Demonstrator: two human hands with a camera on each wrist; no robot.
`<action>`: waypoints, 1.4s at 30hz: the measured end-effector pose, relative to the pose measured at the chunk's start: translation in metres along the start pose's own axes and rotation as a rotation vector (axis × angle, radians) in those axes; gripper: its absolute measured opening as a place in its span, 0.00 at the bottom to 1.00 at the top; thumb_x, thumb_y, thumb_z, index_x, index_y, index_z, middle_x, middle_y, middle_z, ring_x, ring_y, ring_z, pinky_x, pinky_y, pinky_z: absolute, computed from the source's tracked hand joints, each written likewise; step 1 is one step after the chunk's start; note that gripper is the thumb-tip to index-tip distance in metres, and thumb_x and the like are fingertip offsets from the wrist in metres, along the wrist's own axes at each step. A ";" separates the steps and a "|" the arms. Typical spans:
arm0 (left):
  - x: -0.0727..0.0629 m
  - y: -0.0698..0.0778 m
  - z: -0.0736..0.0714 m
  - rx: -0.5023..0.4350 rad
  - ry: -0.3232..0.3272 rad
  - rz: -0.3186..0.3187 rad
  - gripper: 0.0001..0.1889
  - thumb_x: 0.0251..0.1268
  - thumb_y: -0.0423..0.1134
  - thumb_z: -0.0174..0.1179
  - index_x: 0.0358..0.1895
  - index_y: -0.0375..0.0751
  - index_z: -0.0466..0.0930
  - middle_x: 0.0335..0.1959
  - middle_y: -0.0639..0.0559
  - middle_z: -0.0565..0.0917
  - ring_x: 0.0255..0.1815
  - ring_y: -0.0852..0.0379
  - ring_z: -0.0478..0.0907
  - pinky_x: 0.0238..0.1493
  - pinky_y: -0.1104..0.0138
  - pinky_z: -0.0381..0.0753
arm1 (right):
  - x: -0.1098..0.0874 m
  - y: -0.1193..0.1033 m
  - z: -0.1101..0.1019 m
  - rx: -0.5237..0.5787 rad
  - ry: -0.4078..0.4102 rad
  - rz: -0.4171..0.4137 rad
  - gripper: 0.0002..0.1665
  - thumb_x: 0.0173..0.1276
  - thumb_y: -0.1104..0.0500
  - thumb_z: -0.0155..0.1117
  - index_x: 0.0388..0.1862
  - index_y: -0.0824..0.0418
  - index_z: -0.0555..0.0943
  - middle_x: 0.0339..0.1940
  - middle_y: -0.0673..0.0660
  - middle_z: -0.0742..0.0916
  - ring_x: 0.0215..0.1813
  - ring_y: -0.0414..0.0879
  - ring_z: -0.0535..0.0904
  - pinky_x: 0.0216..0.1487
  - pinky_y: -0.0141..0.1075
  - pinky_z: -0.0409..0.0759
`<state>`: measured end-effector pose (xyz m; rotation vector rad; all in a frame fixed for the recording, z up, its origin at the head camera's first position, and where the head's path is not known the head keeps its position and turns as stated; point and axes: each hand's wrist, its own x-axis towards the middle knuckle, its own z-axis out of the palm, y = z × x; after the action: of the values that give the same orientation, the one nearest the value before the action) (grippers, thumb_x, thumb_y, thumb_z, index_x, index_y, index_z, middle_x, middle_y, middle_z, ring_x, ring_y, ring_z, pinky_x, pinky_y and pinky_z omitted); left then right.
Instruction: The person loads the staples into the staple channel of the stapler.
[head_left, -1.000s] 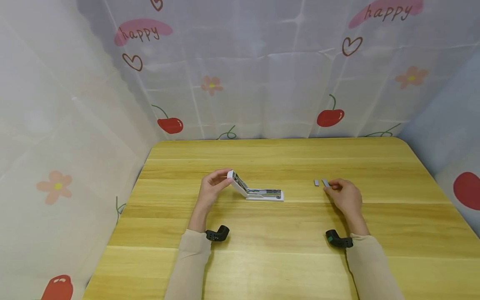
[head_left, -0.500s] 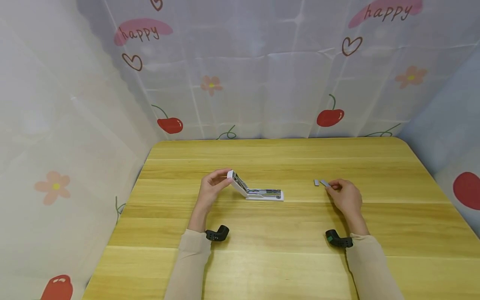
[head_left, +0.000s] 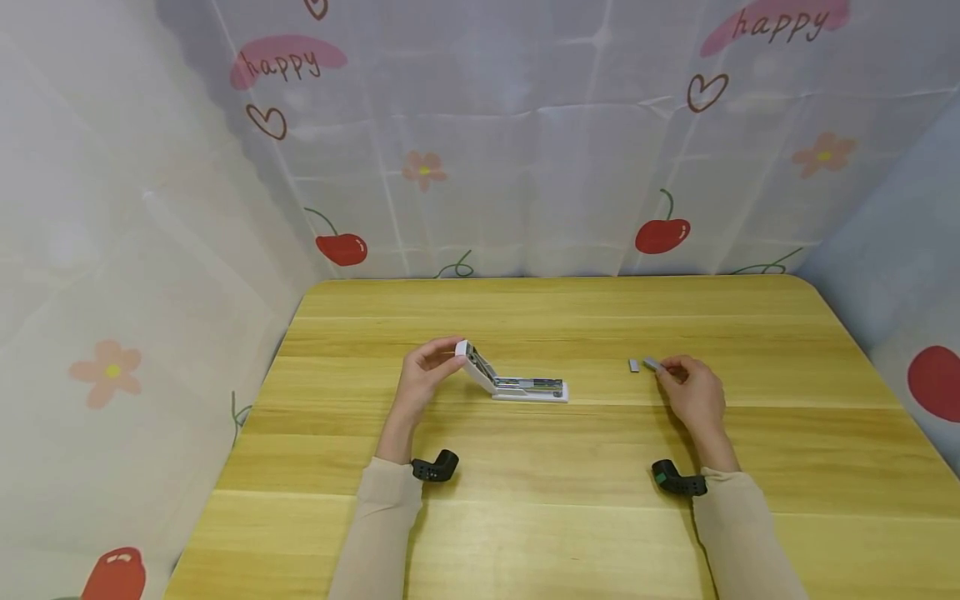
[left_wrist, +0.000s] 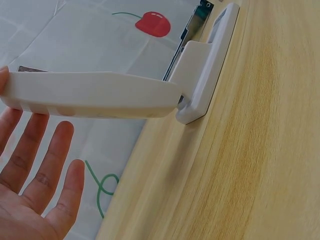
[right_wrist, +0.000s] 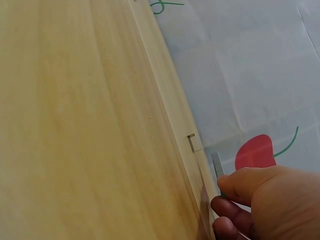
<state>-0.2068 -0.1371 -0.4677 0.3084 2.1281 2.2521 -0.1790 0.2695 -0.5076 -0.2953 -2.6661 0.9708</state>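
Observation:
A white stapler (head_left: 529,397) lies on the table with its top arm swung up and back, so the metal inside shows. My left hand (head_left: 422,375) pinches the end of that raised arm between thumb and fingers; the left wrist view shows the white arm (left_wrist: 95,95) above spread fingers (left_wrist: 52,162). On the right, my right hand (head_left: 694,395) pinches a small grey strip of staples (head_left: 652,364) by one end. In the right wrist view this staple strip (right_wrist: 217,165) stands out past the thumb. A second short staple strip (head_left: 633,366) lies on the table just left of it.
The wooden table (head_left: 555,533) reaches back to a pale curtain (head_left: 525,192) printed with cherries, flowers and hearts. A black wrist camera (head_left: 437,467) is strapped to the left wrist and another black camera (head_left: 677,478) to the right.
My right hand has turned the staple strip between its fingertips and shifted slightly right and up with it. The left hand and the stapler have stayed put.

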 end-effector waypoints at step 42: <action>0.001 -0.001 -0.002 0.006 -0.009 0.002 0.19 0.63 0.29 0.63 0.57 0.27 0.77 0.55 0.40 0.80 0.47 0.61 0.80 0.49 0.72 0.80 | -0.012 -0.087 0.027 0.204 -0.084 -0.357 0.06 0.61 0.65 0.70 0.38 0.64 0.87 0.38 0.62 0.88 0.37 0.54 0.78 0.42 0.45 0.72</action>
<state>-0.2087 -0.1389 -0.4690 0.3213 2.1309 2.2419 -0.1846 0.1846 -0.4734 0.2616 -2.5387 1.1404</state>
